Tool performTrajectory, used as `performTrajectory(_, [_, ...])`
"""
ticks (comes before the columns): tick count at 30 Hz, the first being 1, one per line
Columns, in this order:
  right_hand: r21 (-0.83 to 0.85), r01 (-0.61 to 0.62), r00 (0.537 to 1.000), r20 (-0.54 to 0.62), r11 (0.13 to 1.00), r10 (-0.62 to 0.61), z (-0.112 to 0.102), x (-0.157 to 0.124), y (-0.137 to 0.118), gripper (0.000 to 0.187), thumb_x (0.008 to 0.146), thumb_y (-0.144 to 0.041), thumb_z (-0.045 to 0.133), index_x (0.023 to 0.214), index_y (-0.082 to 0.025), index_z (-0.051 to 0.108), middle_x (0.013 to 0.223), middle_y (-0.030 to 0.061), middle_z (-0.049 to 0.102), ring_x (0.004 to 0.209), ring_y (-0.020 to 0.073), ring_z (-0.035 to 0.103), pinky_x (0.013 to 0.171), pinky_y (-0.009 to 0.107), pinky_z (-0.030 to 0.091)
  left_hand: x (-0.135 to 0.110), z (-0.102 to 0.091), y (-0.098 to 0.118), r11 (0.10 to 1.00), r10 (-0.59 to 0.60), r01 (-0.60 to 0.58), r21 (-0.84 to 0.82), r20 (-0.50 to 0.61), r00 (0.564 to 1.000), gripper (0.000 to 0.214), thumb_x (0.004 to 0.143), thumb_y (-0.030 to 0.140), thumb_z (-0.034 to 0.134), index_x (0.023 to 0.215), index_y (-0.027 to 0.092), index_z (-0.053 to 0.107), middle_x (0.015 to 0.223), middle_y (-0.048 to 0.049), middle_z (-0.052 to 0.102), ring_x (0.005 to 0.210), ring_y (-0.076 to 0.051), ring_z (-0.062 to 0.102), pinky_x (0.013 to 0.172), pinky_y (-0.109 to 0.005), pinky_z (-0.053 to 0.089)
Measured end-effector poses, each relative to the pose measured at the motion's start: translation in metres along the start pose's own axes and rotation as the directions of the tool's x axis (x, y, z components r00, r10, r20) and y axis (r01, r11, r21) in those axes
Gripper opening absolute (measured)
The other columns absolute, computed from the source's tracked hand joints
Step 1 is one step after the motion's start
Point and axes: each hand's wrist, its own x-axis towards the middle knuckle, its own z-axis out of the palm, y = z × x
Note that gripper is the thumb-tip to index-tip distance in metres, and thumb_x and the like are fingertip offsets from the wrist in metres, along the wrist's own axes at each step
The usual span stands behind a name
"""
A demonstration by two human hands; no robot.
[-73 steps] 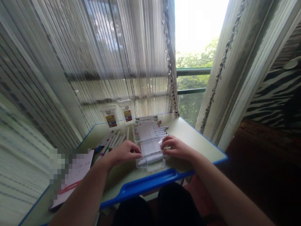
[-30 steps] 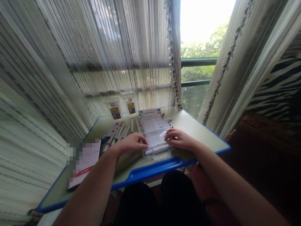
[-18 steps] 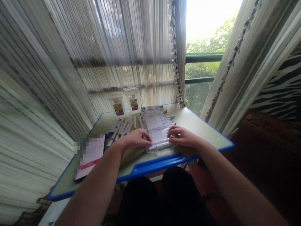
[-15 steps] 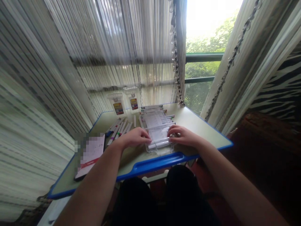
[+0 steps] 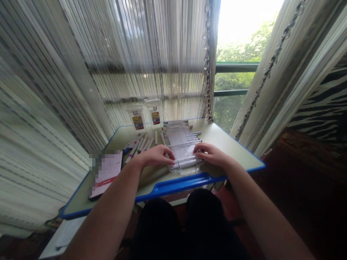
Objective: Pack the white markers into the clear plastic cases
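A clear plastic case (image 5: 176, 137) lies opened out on the desk, with white markers (image 5: 187, 163) lying crosswise in its near part. My left hand (image 5: 158, 156) is closed, thumb and fingertips pinching the left end of a marker there. At that marker's right end, the curled fingers of my right hand (image 5: 210, 153) close on it, their tips partly hidden. Left of the case, a loose spread of white markers (image 5: 138, 144) with coloured bands rests on the desk. More markers (image 5: 176, 123) lie behind and beside the case's far part.
Two clear containers (image 5: 138, 121) with printed labels stand at the back of the desk. A tablet (image 5: 110, 173) lies at the left, partly blurred out. The desk (image 5: 230, 151) has a blue rim and a blue front tray (image 5: 181, 183). Striped curtains (image 5: 141, 54) hang behind.
My view has shifted slightly. Both hands stay at the near part of the case, and the marker there has moved slightly with my fingers.
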Motion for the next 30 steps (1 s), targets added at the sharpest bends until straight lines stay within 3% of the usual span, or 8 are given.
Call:
performTrajectory(4, [-0.01, 0.014, 1.0, -0.01, 1.0, -0.014, 0.001, 0.0, 0.001, 0.015, 0.081, -0.024, 0.054, 0.088, -0.017, 0.066, 0.082, 0.0021, 0.056, 0.068, 0.0122, 0.049, 0.066, 0.026, 0.042, 0.002, 0.001, 0.0, 0.998, 0.053, -0.053, -0.015, -0.015, 0.998, 0.035, 0.068, 0.045, 0.066, 0.084, 0.015, 0.073, 0.081, -0.0032, 0.067, 0.077, -0.016, 0.057, 0.07, -0.025, 0.04])
performTrajectory(14, [0.011, 0.073, 0.997, -0.031, 0.997, -0.072, 0.003, 0.003, 0.0, 0.014, 0.081, -0.023, 0.054, 0.081, -0.017, 0.067, 0.084, 0.0041, 0.061, 0.076, 0.0147, 0.056, 0.07, 0.027, 0.045, -0.001, 0.002, 0.0, 0.994, -0.015, 0.014, -0.111, -0.006, 1.0, 0.036, 0.066, 0.046, 0.065, 0.083, 0.014, 0.071, 0.062, -0.0002, 0.06, 0.057, -0.011, 0.05, 0.054, -0.023, 0.037])
performTrajectory(17, [0.051, 0.087, 0.994, -0.066, 0.995, -0.083, 0.003, 0.003, 0.001, 0.016, 0.081, -0.022, 0.052, 0.081, -0.018, 0.068, 0.089, 0.0056, 0.066, 0.083, 0.0162, 0.06, 0.072, 0.028, 0.046, -0.001, -0.001, 0.001, 0.983, -0.014, -0.013, -0.182, -0.147, 0.989, 0.031, 0.069, 0.042, 0.061, 0.082, 0.014, 0.07, 0.063, -0.0012, 0.062, 0.056, -0.012, 0.051, 0.056, -0.025, 0.04])
performTrajectory(19, [0.079, 0.085, 0.992, -0.1, 0.993, -0.077, 0.004, 0.003, 0.001, 0.017, 0.081, -0.022, 0.052, 0.081, -0.018, 0.069, 0.093, 0.0064, 0.068, 0.086, 0.0169, 0.061, 0.072, 0.028, 0.046, -0.001, -0.004, 0.001, 0.977, 0.003, -0.076, -0.198, -0.344, 0.939, 0.027, 0.069, 0.037, 0.059, 0.075, 0.014, 0.068, 0.066, -0.0026, 0.064, 0.062, -0.013, 0.055, 0.063, -0.026, 0.043])
performTrajectory(22, [0.07, 0.073, 0.983, -0.174, 0.995, -0.06, 0.003, 0.003, 0.001, 0.017, 0.08, -0.023, 0.053, 0.08, -0.018, 0.069, 0.091, 0.0062, 0.069, 0.081, 0.0168, 0.062, 0.069, 0.028, 0.046, 0.002, -0.008, -0.005, 0.975, -0.002, -0.133, -0.179, -0.602, 0.798, 0.026, 0.072, 0.036, 0.053, 0.073, 0.014, 0.067, 0.071, -0.0039, 0.067, 0.069, -0.015, 0.058, 0.068, -0.026, 0.045])
performTrajectory(26, [0.032, 0.04, 0.952, -0.305, 0.999, -0.028, 0.001, 0.003, 0.001, 0.018, 0.081, -0.027, 0.053, 0.08, -0.017, 0.068, 0.086, 0.0061, 0.067, 0.071, 0.0146, 0.058, 0.066, 0.028, 0.046, 0.008, -0.009, -0.018, 0.996, -0.041, 0.088, 0.021, -0.762, 0.646, 0.028, 0.077, 0.033, 0.049, 0.082, 0.014, 0.068, 0.08, -0.0075, 0.069, 0.075, -0.02, 0.062, 0.072, -0.029, 0.046])
performTrajectory(28, [0.006, 0.022, 0.96, -0.278, 1.0, -0.02, 0.001, 0.003, 0.0, 0.018, 0.081, -0.029, 0.056, 0.08, -0.017, 0.068, 0.087, 0.0059, 0.065, 0.063, 0.0115, 0.054, 0.061, 0.026, 0.045, 0.01, -0.006, -0.022, 0.959, 0.002, 0.222, 0.177, -0.785, 0.62, 0.028, 0.079, 0.029, 0.048, 0.089, 0.013, 0.069, 0.09, -0.0114, 0.07, 0.085, -0.023, 0.063, 0.08, -0.032, 0.046])
performTrajectory(30, [-0.02, 0.031, 0.973, -0.23, 0.999, -0.035, 0.003, 0.002, -0.001, 0.017, 0.08, -0.029, 0.058, 0.081, -0.016, 0.069, 0.088, 0.0055, 0.063, 0.06, 0.0096, 0.052, 0.06, 0.025, 0.045, 0.012, -0.003, -0.024, 0.906, 0.03, 0.307, 0.29, -0.77, 0.637, 0.031, 0.082, 0.023, 0.045, 0.098, 0.011, 0.068, 0.1, -0.0148, 0.068, 0.095, -0.026, 0.061, 0.086, -0.034, 0.045])
